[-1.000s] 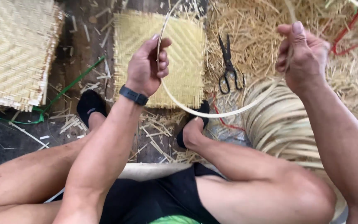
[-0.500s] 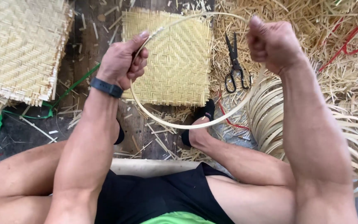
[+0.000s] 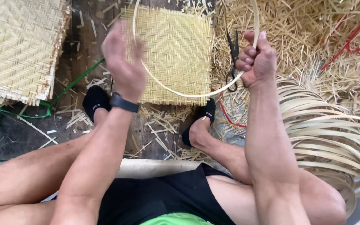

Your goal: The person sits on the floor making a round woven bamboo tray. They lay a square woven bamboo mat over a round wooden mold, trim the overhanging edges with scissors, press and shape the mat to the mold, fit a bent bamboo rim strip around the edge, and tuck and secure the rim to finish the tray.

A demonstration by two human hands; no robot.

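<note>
The fingers of the right hand (image 3: 258, 58) are clenched around a thin pale bamboo strip (image 3: 180, 92), bent into a wide hoop that sweeps down and leftward from the fist, crosses in front of the square woven mat (image 3: 176, 54) on the floor, then climbs past the left hand (image 3: 123, 62). That hand is blurred; its fingers look loosely spread, and whether they touch the strip cannot be told. The hoop's open curve thus lies between the two hands, the right holding it firmly, the left just beside its rising side. The strip is flat, smooth and springy-looking. Black scissors (image 3: 232, 58) lie on straw just behind the right fist; a stack of woven mats (image 3: 17, 46) sits far left, coiled strips (image 3: 330, 137) to the right.
</note>
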